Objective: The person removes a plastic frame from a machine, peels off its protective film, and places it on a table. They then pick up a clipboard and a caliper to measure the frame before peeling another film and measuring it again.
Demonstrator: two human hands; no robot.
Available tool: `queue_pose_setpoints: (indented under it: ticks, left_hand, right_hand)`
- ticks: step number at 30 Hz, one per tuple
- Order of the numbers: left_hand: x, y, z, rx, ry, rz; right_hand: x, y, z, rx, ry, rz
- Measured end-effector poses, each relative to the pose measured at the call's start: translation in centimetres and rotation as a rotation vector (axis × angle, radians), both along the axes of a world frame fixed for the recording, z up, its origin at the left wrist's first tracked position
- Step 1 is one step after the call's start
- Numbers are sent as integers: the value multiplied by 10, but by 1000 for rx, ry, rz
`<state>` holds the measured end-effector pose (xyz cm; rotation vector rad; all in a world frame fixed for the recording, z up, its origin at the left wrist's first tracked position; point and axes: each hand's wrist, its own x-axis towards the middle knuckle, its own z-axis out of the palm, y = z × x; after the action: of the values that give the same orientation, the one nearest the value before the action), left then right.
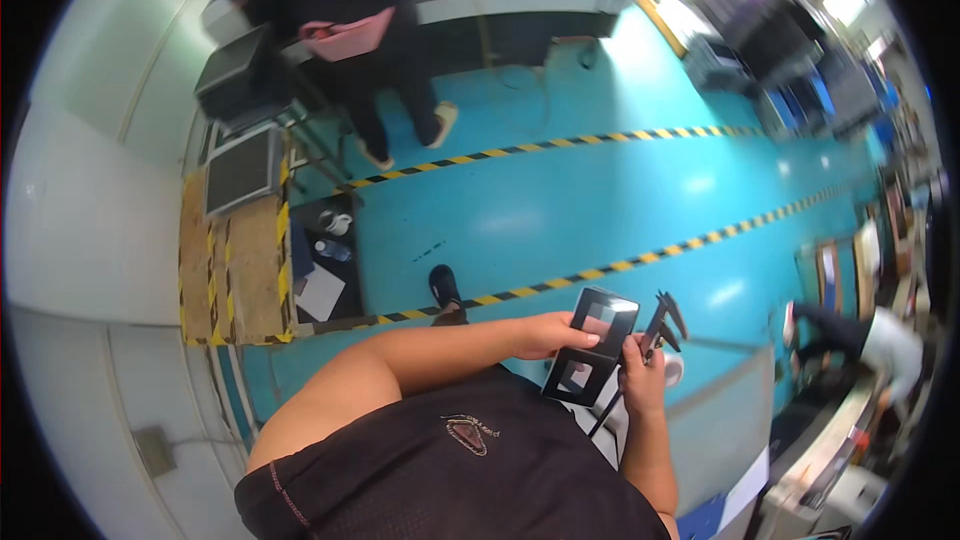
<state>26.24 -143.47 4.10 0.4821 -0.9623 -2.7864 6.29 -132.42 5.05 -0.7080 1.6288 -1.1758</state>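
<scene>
My left hand [550, 334] reaches across my body with its thumb on top of a black, flat, two-part piece. The piece's upper panel [620, 312] is glossy with a pale square. Its lower panel [560, 380] has a square window; whether the panels are joined I cannot tell. My right hand [643, 380] is closed around a dark caliper [656, 328], whose jaws point up and away from me. The caliper's thin beam runs down beside the lower panel. The right fingers also lie close to the black piece; whether they grip it is unclear.
At left stands a wooden platform [255, 280] edged in striped tape, with a grey-framed dark panel [242, 172]. Beside it a low shelf holds a bottle [333, 250] and paper [320, 292]. One person [400, 90] stands ahead; another [890, 350] bends at the right. Striped tape [640, 258] crosses the blue floor.
</scene>
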Motion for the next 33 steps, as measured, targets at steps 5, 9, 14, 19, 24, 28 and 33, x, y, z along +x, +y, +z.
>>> queue_pose_setpoints:
  ticks: [5, 9, 14, 19, 24, 28, 33]
  left_hand:
    - [158, -129, -20, -376, -394, 473]
    - [276, -179, -37, -288, -479, 1056]
    - [335, -198, -96, -63, -494, 1546]
    - [328, -203, -158, 352, -560, 1870]
    - [281, -244, -210, 618, -405, 2231]
    - [268, -278, -230, 855, -287, 2247]
    - [258, -305, -265, 911, -156, 2274]
  right_hand:
    - [140, -220, 2, 69, 199, 466]
    - [283, -360, -6, -50, 412, 913]
    - [413, -467, -65, -110, 459, 1435]
    - [500, -516, -153, 15, 302, 1914]
    - [537, -554, -212, 270, 387, 2376]
    - [525, -589, -258, 342, 376, 2440]
    - [534, -618, -283, 496, 458, 2511]
